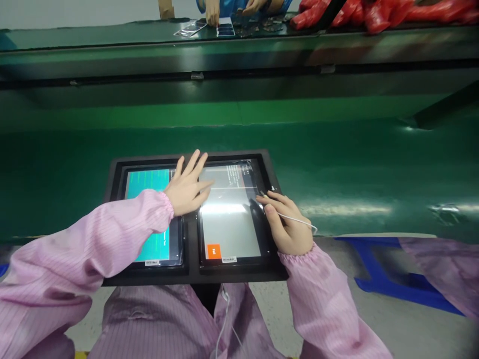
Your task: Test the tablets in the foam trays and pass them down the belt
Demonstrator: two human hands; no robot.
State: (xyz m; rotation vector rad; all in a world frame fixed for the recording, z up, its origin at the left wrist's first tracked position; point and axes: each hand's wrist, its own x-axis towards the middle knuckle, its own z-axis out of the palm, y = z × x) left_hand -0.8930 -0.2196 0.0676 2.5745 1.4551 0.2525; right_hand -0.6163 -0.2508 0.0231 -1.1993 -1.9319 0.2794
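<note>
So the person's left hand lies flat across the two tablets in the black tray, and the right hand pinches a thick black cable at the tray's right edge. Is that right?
Not quite: the cable is thin and white, not thick and black. The head view shows the right hand pinching it at the right edge of the black tray, while the left hand lies flat across the two tablets.

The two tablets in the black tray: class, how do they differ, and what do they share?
The left tablet shows a teal screen; the right tablet shows pale grey with an orange square. The left hand spans both, while the right hand holds a white cable at the right one. Both lie flat in the tray.
</note>
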